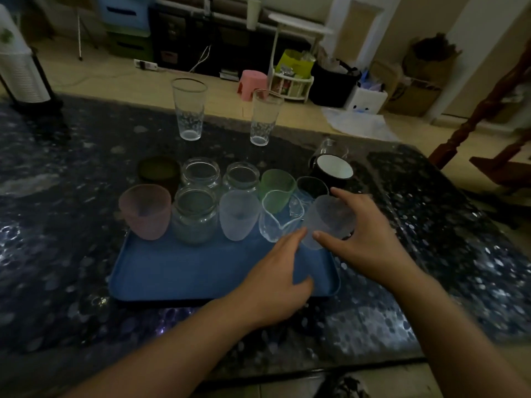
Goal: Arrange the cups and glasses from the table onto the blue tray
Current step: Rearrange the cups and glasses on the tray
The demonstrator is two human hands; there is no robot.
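The right hand (365, 239) gripped a frosted cup (330, 222) at the right end of the front row on the blue tray (186, 271), thumb on the near wall and fingers curled round the far side; whether its base rested on the tray floor or hung just above it could not be told. The left hand (275, 280) held nothing: it lay flat and loosely spread over the tray's bare front part, fingertips just beside the cup's base. To finish this placement well, the cup should be lowered straight down, kept upright, and seated inside the tray rim without knocking the clear wavy-rimmed glass (280, 216) touching or nearly touching it on the left; the free hand could steady the tray. The frosted cups, namely a pink one (145, 215), a pale one (238, 215) and a green one (277, 186), appeared matte, translucent and slightly tapered, probably giving a surer hold than the smooth jars (196, 215) with necked rims. Behind the tray stood two tall, clear, tapered tumblers (189, 109), and to its right a dark mug (333, 170) with a white interior, all on the desk (57, 225), whose glossy mottled surface looked slick. The tray was flat, low-rimmed, round-cornered and apparently plastic.
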